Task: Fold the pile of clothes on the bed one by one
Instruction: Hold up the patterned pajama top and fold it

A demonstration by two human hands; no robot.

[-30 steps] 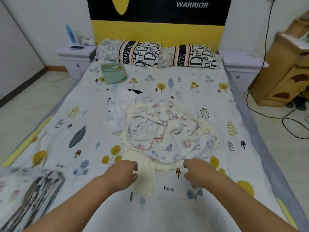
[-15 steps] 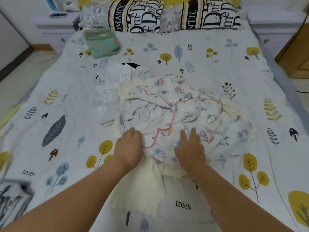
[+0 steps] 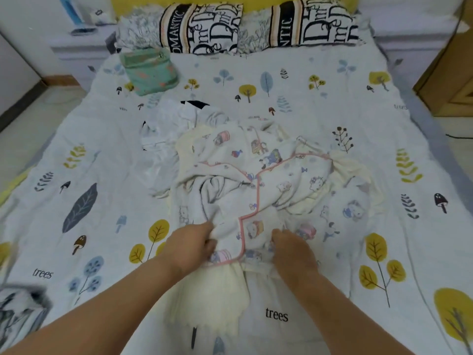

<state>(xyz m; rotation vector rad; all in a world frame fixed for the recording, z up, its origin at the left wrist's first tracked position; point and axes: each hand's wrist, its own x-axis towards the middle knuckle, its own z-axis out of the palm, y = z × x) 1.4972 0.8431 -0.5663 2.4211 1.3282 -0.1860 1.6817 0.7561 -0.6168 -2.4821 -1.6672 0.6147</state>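
A crumpled pile of clothes lies in the middle of the bed (image 3: 332,93). On top is a white cartoon-print garment with pink piping (image 3: 256,180). Under it a cream garment (image 3: 212,295) spills toward me, and a white garment with black marks (image 3: 166,134) lies at the pile's far left. My left hand (image 3: 189,247) pinches the near edge of the cartoon-print garment. My right hand (image 3: 291,249) grips the same edge a little to the right. Both hands' fingertips are buried in the fabric.
A folded green item (image 3: 151,70) sits near the pillows (image 3: 202,29) at the head of the bed. A folded patterned piece (image 3: 20,316) lies at the near left corner. A nightstand (image 3: 79,44) stands at the far left, wooden furniture (image 3: 450,73) at the right.
My hands went from hovering near the pile's front edge to pressing flat on it, and now the fingers have closed on the cartoon-print garment's edge. The view has moved closer.
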